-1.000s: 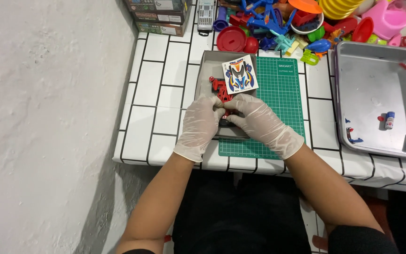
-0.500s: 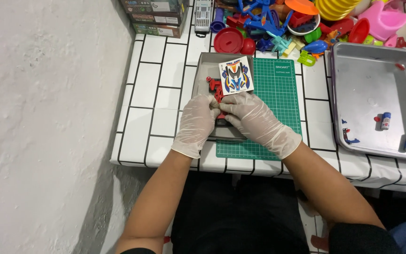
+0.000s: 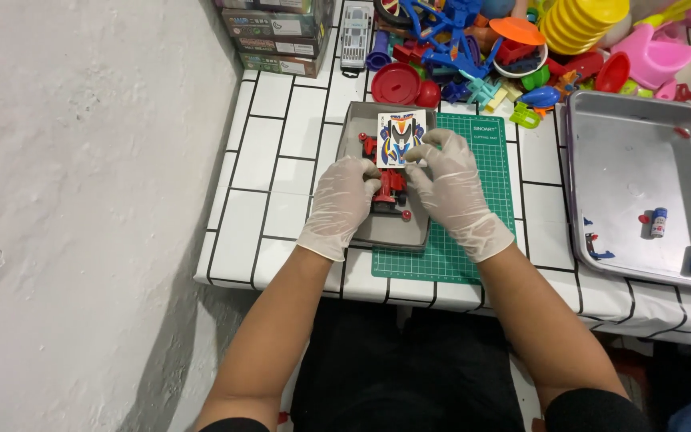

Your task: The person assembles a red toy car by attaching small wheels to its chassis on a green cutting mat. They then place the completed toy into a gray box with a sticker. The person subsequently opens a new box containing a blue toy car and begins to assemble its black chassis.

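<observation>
The red plastic toy-car frame (image 3: pixel 389 186) lies in a shallow grey rectangular tray (image 3: pixel 385 234) on the white-tiled surface (image 3: pixel 281 160), long axis running 12 to 6 o'clock, between 2 gloved hands. The left hand (image 3: pixel 345 200) rests at its 9 o'clock side, grip closed on it; the right hand (image 3: pixel 451 188) at 3 o'clock pinches a colourful sticker sheet (image 3: pixel 400 138) at 12 o'clock.

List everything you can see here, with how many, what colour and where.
sticker sheet: 1, white with blue and orange, held over the grey tray
red toy parts: a cluster, in the grey tray
cutting mat: 1, green, under the tray
metal pan: 1, silver, right
small bottles: 2, in the pan
plastic toys: a heap, many colours, top
boxes: a stack, top left
left hand: white glove, on the red parts
right hand: white glove, holding the sheet
</observation>
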